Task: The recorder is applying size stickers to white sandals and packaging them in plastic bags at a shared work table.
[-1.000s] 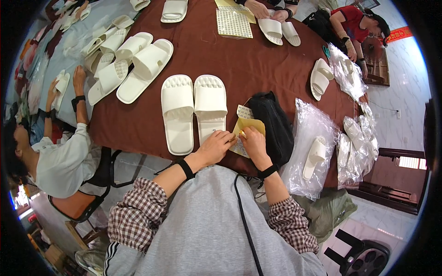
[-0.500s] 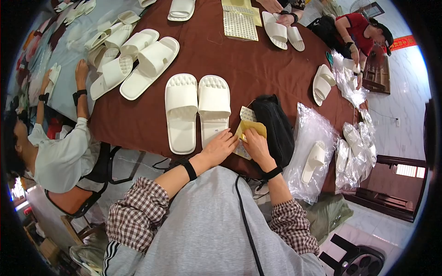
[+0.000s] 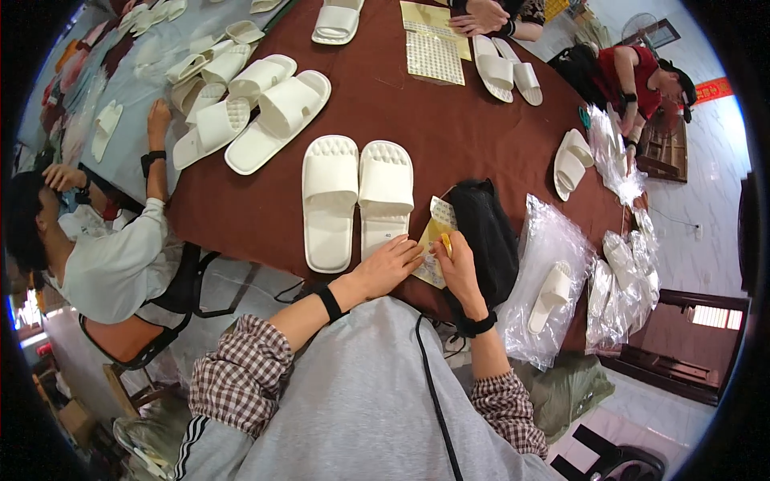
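A pair of white slippers, the left slipper (image 3: 327,232) and the right slipper (image 3: 385,200), lies side by side before me with heels toward me. The right one has a small printed label on its heel. My left hand (image 3: 389,264) rests at that heel, fingers stretched toward a yellow-backed sticker sheet (image 3: 433,271). Just right of it, my right hand (image 3: 459,271) is closed with a small yellow object (image 3: 446,240) showing between thumb and finger; its kind is not clear. The right hand is over the sheet's right edge, beside a black fabric bag (image 3: 485,232).
More white slippers (image 3: 277,120) lie in a group at left on the brown cloth (image 3: 385,96). Clear plastic bags (image 3: 553,240) cover the right edge, one under a slipper (image 3: 552,297). Co-workers sit at left (image 3: 120,256) and far right (image 3: 634,76); another's hands (image 3: 485,16) are across the table.
My view has shifted slightly. The sticker sheet, folded over at my right hand before, now lies flatter, and that hand has turned upright with the yellow object. A co-worker at left has raised a hand to the head.
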